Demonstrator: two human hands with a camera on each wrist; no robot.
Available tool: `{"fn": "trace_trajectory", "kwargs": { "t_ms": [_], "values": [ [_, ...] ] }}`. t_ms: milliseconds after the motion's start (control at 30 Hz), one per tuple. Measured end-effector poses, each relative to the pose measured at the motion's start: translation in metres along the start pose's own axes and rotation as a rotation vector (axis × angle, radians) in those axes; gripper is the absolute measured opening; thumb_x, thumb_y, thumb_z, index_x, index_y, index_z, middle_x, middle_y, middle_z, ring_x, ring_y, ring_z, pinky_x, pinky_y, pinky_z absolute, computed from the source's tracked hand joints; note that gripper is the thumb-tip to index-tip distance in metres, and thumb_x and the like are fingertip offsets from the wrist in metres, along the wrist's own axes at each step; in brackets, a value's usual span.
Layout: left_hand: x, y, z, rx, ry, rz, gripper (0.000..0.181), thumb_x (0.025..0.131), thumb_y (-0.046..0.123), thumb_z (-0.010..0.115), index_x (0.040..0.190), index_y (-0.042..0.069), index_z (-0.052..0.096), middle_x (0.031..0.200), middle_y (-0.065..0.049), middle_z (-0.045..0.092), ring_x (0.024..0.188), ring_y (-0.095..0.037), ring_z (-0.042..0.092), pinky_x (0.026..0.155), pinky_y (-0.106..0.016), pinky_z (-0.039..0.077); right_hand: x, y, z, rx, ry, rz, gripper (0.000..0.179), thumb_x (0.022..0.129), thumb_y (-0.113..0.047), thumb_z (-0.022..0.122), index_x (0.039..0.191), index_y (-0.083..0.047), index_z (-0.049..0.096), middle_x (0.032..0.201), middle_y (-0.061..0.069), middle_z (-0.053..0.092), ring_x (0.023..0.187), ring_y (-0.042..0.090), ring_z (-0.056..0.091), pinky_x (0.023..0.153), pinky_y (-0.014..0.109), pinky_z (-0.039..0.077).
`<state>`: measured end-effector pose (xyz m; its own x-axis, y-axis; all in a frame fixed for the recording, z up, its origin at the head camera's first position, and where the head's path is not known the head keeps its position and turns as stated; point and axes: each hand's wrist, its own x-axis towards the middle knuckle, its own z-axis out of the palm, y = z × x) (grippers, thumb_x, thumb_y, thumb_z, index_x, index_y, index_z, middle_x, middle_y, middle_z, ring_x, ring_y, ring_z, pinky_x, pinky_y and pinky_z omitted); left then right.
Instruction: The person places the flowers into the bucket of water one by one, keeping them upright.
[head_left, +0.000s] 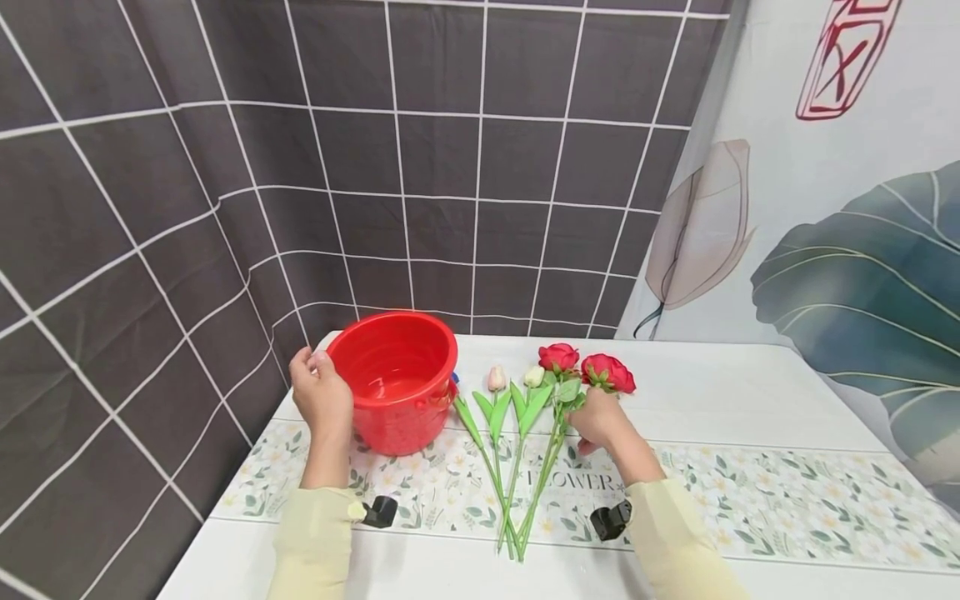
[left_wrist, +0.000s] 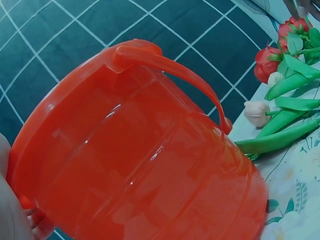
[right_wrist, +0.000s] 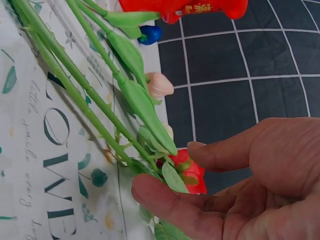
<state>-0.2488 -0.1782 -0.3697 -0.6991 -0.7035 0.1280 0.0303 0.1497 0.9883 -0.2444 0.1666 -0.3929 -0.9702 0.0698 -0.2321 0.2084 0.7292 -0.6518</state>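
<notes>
My left hand (head_left: 324, 400) is at the left side of a red plastic bucket (head_left: 401, 425), by its rim, with fingers loosely bent. Only a sliver of that hand shows in the left wrist view, so contact with the rim is hard to judge. The bucket stands upright, its handle (left_wrist: 185, 72) hanging down one side. My right hand (head_left: 598, 418) reaches over the stems of two red roses (head_left: 607, 372). In the right wrist view its thumb and index finger are spread apart beside the rose leaves (right_wrist: 172, 177). A pink tulip (head_left: 497, 379) and a white tulip (head_left: 534, 377) lie alongside.
All the stems converge toward the front of the white table (head_left: 420, 558), which carries a floral printed band. A small blue item (right_wrist: 150, 35) sits beside the bucket. Behind rises a dark gridded curtain (head_left: 442, 158); a leaf-printed cloth (head_left: 847, 275) hangs at the right.
</notes>
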Motion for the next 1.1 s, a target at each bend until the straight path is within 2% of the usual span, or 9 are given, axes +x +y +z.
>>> {"fn": "trace_trajectory", "kwargs": {
  "t_ms": [67, 133, 267, 400, 533, 633, 700, 933, 1100],
  "values": [
    [0.000, 0.000, -0.001, -0.032, -0.017, -0.022, 0.041, 0.103, 0.021, 0.038, 0.142, 0.006, 0.040, 0.139, -0.015, 0.050, 0.125, -0.030, 0.047, 0.107, -0.042, 0.038, 0.000, 0.000, 0.002, -0.002, -0.010, 0.012, 0.039, 0.090, -0.007, 0.062, 0.115, 0.020, 0.048, 0.084, 0.029, 0.062, 0.052, 0.024, 0.067, 0.076, 0.039, 0.056],
    [0.000, -0.001, -0.002, -0.064, -0.034, -0.040, 0.041, 0.104, 0.020, 0.037, 0.142, 0.007, 0.039, 0.140, -0.013, 0.050, 0.127, -0.028, 0.046, 0.108, -0.040, 0.038, -0.001, 0.000, 0.003, 0.008, -0.021, 0.020, 0.027, 0.089, -0.006, 0.063, 0.102, 0.016, 0.054, 0.072, 0.022, 0.061, 0.052, 0.024, 0.066, 0.072, 0.038, 0.057],
    [0.001, -0.002, -0.003, -0.153, -0.056, -0.054, 0.040, 0.104, 0.016, 0.036, 0.142, 0.006, 0.040, 0.139, -0.012, 0.051, 0.127, -0.024, 0.046, 0.107, -0.036, 0.038, 0.001, 0.000, 0.008, 0.056, -0.036, 0.039, 0.017, 0.086, -0.002, 0.065, 0.089, 0.012, 0.055, 0.070, 0.021, 0.060, 0.051, 0.024, 0.066, 0.057, 0.033, 0.058],
    [0.002, -0.006, -0.003, -0.220, -0.075, -0.074, 0.040, 0.103, 0.014, 0.037, 0.142, 0.006, 0.040, 0.140, -0.011, 0.050, 0.127, -0.022, 0.045, 0.108, -0.034, 0.037, 0.003, 0.001, 0.012, 0.096, -0.050, 0.067, 0.026, 0.085, 0.001, 0.065, 0.100, 0.017, 0.051, 0.074, 0.024, 0.061, 0.052, 0.026, 0.067, 0.054, 0.032, 0.057],
    [0.002, -0.008, -0.004, -0.236, -0.093, -0.088, 0.040, 0.104, 0.018, 0.037, 0.142, 0.008, 0.041, 0.141, -0.010, 0.048, 0.128, -0.022, 0.044, 0.109, -0.034, 0.036, 0.004, 0.003, 0.015, 0.123, -0.069, 0.076, 0.049, 0.085, 0.004, 0.064, 0.123, 0.022, 0.039, 0.075, 0.025, 0.061, 0.052, 0.027, 0.067, 0.053, 0.032, 0.057],
    [0.001, -0.009, -0.005, -0.246, -0.101, -0.084, 0.040, 0.104, 0.019, 0.039, 0.142, 0.009, 0.042, 0.140, -0.010, 0.047, 0.127, -0.023, 0.045, 0.109, -0.035, 0.037, 0.004, 0.004, 0.017, 0.139, -0.076, 0.081, 0.056, 0.085, 0.004, 0.063, 0.129, 0.022, 0.034, 0.074, 0.024, 0.061, 0.051, 0.027, 0.066, 0.053, 0.033, 0.057],
    [0.001, -0.009, -0.005, -0.261, -0.104, -0.087, 0.039, 0.104, 0.019, 0.040, 0.141, 0.009, 0.043, 0.140, -0.011, 0.047, 0.127, -0.024, 0.045, 0.108, -0.036, 0.038, 0.004, 0.004, 0.018, 0.149, -0.078, 0.085, 0.052, 0.084, 0.005, 0.063, 0.126, 0.022, 0.037, 0.073, 0.024, 0.061, 0.050, 0.027, 0.066, 0.053, 0.033, 0.057],
    [0.000, -0.009, -0.006, -0.307, -0.126, -0.108, 0.041, 0.104, 0.021, 0.039, 0.141, 0.005, 0.042, 0.144, -0.016, 0.043, 0.130, -0.026, 0.044, 0.110, -0.037, 0.036, 0.003, 0.004, 0.022, 0.114, -0.065, 0.098, 0.022, 0.083, 0.004, 0.064, 0.098, 0.016, 0.052, 0.069, 0.022, 0.062, 0.049, 0.025, 0.065, 0.053, 0.031, 0.057],
    [-0.001, -0.009, -0.006, -0.309, -0.138, -0.123, 0.044, 0.104, 0.024, 0.039, 0.142, 0.003, 0.040, 0.145, -0.016, 0.043, 0.131, -0.027, 0.043, 0.110, -0.036, 0.035, 0.002, 0.003, 0.025, 0.064, -0.046, 0.102, 0.020, 0.082, 0.004, 0.064, 0.095, 0.016, 0.054, 0.066, 0.020, 0.062, 0.047, 0.023, 0.065, 0.053, 0.029, 0.057]
  ]
}}
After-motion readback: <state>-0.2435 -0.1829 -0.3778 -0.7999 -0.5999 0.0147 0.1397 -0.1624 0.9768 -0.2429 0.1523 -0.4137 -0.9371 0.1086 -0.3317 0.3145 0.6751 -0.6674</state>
